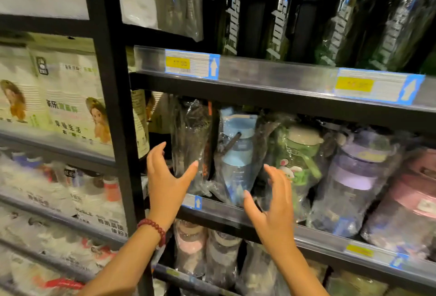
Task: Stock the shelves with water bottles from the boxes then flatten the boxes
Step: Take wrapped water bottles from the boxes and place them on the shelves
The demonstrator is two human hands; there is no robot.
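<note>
Both hands spread wide, empty: left hand (165, 177) beside dark bottle (192, 144), right hand (274, 203) before blue bottle (237, 154), likely to square them up on shelf (318, 240); boxes unseen
</note>
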